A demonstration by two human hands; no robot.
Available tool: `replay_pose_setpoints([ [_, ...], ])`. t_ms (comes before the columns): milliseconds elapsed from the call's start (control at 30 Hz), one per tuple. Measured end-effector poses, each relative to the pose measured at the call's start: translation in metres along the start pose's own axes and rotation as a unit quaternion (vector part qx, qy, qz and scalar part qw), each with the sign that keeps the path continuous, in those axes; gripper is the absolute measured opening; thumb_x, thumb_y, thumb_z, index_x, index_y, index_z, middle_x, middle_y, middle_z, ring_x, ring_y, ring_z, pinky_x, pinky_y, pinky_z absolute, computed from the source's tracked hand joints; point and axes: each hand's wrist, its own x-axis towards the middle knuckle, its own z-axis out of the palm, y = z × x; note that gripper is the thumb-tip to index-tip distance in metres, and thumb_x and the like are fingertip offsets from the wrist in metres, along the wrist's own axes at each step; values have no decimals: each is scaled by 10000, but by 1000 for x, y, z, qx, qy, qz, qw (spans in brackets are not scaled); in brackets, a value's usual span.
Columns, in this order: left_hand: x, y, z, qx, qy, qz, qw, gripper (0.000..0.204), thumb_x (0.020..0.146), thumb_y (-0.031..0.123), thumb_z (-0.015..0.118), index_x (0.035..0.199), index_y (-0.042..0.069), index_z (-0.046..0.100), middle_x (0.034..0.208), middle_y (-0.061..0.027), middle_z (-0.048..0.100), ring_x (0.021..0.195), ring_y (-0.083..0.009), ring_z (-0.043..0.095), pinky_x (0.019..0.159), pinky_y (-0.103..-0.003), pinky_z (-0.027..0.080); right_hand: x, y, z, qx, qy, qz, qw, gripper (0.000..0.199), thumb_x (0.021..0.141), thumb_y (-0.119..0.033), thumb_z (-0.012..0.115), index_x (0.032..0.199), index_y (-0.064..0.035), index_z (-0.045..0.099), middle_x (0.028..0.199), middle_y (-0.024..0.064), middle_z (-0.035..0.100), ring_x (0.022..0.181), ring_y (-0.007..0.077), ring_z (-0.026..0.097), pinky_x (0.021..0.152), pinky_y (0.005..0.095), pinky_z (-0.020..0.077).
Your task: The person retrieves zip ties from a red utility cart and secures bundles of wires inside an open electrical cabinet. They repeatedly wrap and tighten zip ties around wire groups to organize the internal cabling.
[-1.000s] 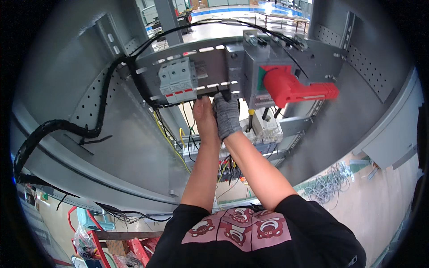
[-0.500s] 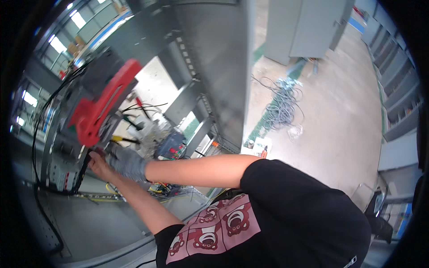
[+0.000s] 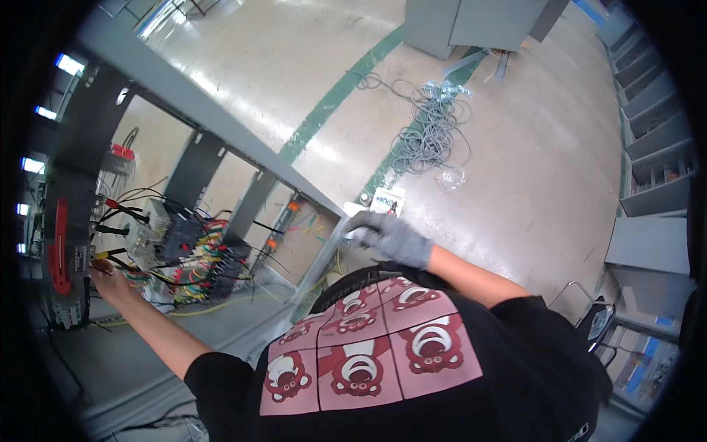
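My left hand [image 3: 112, 285], bare, reaches into the cabinet at the lower right edge of a grey switch unit [image 3: 81, 259] with a long red handle [image 3: 60, 247]. Its fingers are curled together, and what they hold is hidden. Beside that hand, black cables with red, green and yellow sleeves [image 3: 116, 254] run toward a dark grey breaker [image 3: 183, 236]. My right hand [image 3: 390, 239], in a grey glove, hovers outside the cabinet frame with its fingers bent and apart, nothing visible between them. Just past its fingers, a small white box [image 3: 388, 199] holds a dark and orange tool.
Steel cabinet posts [image 3: 243, 144] cross between my hands. Bundled multicoloured wires [image 3: 213, 254] fill the cabinet's middle. A tangle of grey cable [image 3: 431, 132] lies on the floor ahead. Grey cabinets [image 3: 490, 26] stand beyond, and a row of grey enclosures [image 3: 655, 125] lines the right side.
My right hand has left the switch unit and moved right, out toward the white box. My left hand stays by the switch. The view has swung down and to the right.
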Motion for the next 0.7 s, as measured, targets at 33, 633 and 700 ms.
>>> replay_pose_setpoints([
  [33,10,4,-36,-65,29,-52,996,313,892,95,582,1159,-40,490,1072,-160,582,977,-234,561,805,-337,477,-20,1,-29,72,-10,73,995,218,948,-187,522,1097,-53,606,897,54,634,835,112,596,789,277,489],
  [633,-540,-42,439,84,-604,94,787,192,792,-37,558,969,26,595,895,-132,615,814,-311,604,714,-360,487,-40,-186,-254,64,-81,-414,905,243,864,-266,638,880,-24,640,789,99,652,695,219,643,593,320,515],
  [700,-535,-64,464,84,-622,51,777,186,797,-32,560,968,32,597,872,-124,611,804,-307,602,708,-361,483,-12,-181,-269,77,-92,-412,903,228,869,-256,630,893,-29,638,792,99,652,697,217,645,593,321,518],
])
